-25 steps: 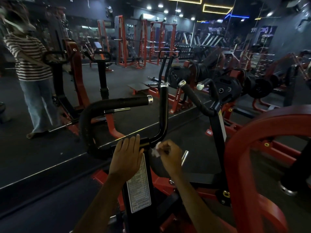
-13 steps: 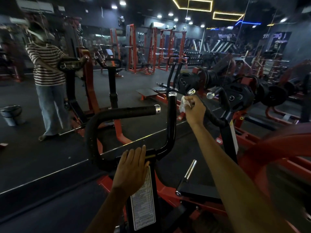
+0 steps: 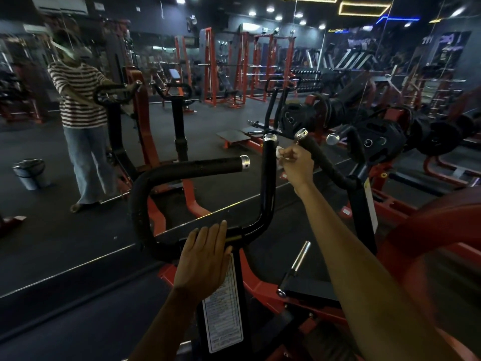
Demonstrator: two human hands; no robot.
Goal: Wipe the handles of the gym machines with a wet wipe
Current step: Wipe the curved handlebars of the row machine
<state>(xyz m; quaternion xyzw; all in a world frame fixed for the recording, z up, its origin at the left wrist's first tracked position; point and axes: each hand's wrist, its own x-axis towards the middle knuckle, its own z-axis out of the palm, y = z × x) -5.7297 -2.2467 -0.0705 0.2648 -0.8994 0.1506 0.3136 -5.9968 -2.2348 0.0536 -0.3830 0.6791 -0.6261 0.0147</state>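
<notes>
One wet wipe (image 3: 279, 152) in right hand (image 3: 295, 162), beside two black handles (image 3: 268, 173).

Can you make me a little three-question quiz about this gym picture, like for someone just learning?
1. True or false: the left hand lies flat on the machine's black frame.
2. What is the right hand pinching? A) a wet wipe B) a water bottle C) a dumbbell
3. Fill in: the right hand is next to the ______ handle with the silver cap, not the sideways one.

Key
1. True
2. A
3. upright
</notes>
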